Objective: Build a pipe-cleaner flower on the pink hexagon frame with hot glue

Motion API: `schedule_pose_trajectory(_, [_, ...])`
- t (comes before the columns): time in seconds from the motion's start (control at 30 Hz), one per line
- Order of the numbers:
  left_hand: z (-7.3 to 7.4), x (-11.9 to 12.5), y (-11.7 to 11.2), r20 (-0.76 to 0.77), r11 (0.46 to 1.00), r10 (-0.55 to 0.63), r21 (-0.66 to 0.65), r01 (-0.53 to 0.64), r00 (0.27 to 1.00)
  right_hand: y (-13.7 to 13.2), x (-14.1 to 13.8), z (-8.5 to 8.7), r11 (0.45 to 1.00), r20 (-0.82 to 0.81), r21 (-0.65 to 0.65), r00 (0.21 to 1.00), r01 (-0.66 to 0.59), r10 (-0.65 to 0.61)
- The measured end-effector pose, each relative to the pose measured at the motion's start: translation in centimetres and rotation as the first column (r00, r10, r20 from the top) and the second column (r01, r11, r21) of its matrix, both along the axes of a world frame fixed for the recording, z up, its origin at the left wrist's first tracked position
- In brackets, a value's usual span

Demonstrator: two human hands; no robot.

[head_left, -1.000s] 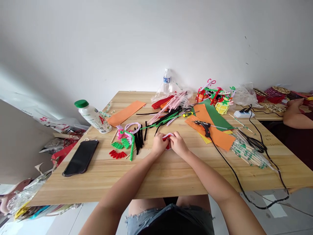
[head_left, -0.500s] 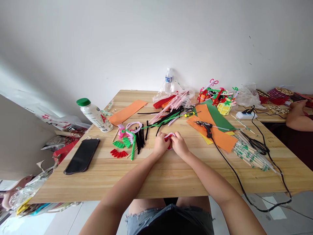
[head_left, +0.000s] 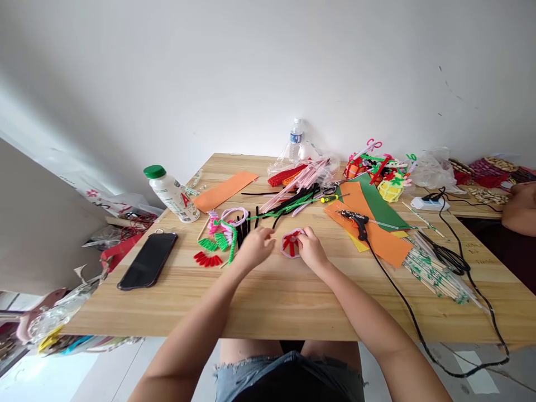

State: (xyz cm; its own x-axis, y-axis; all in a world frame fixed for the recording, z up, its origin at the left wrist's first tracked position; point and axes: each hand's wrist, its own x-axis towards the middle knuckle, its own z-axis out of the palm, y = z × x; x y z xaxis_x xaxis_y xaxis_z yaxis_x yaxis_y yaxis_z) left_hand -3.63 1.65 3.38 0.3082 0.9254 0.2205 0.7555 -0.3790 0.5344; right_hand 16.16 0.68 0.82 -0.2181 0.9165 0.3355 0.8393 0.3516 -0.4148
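My right hand [head_left: 310,247] pinches the edge of a lilac pipe-cleaner ring with red spokes [head_left: 288,251], tilted just above the table. My left hand [head_left: 256,245] is apart from the ring, on its left side, fingers loosely spread with nothing seen in them. Beyond that hand lie short black pipe cleaners [head_left: 243,228], partly hidden by it. Left of them are green coiled pieces [head_left: 207,244], a fan of red pieces [head_left: 208,259] and a loop of lilac pipe cleaner [head_left: 234,215].
A phone [head_left: 148,261] and a white bottle with green cap [head_left: 171,195] are on the left. On the right, a glue gun [head_left: 355,220] rests on orange paper, its cord trailing near scissors [head_left: 448,258]. Pink pipe cleaners [head_left: 304,181] lie behind. Another person's arm [head_left: 521,209] shows far right.
My left hand has let go of the ring and moved left. The ring now shows its red spokes in my right hand. The view has shifted slightly.
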Motion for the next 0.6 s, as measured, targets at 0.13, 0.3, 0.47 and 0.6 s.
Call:
schedule_pose_trajectory(0.13, [0.5, -4.9, -1.1, -0.433, 0.953, 0.302, 0.122, -0.276, 0.849, -0.1, -0.1, 0.2, 1.000, 0.021, -0.009, 1.000, 0.006, -0.006])
schedule_pose_trajectory(0.3, [-1.2, -6.6, -2.3, -0.560, 0.946, 0.320, 0.151, -0.285, 0.764, -0.3, -0.3, 0.8, 0.998, -0.008, -0.050, 1.000, 0.024, -0.024])
schedule_pose_trajectory(0.47, [-1.5, -7.1, -3.1, -0.563, 0.952, 0.307, 0.168, -0.257, 0.767, -0.3, -0.3, 1.0, 0.997, -0.043, -0.068, 0.999, 0.022, -0.025])
schedule_pose_trajectory(0.6, [-1.8, -7.6, -3.5, -0.553, 0.944, 0.329, 0.194, -0.266, 0.766, -0.2, -0.3, 1.0, 0.998, -0.056, -0.066, 0.998, 0.018, -0.022])
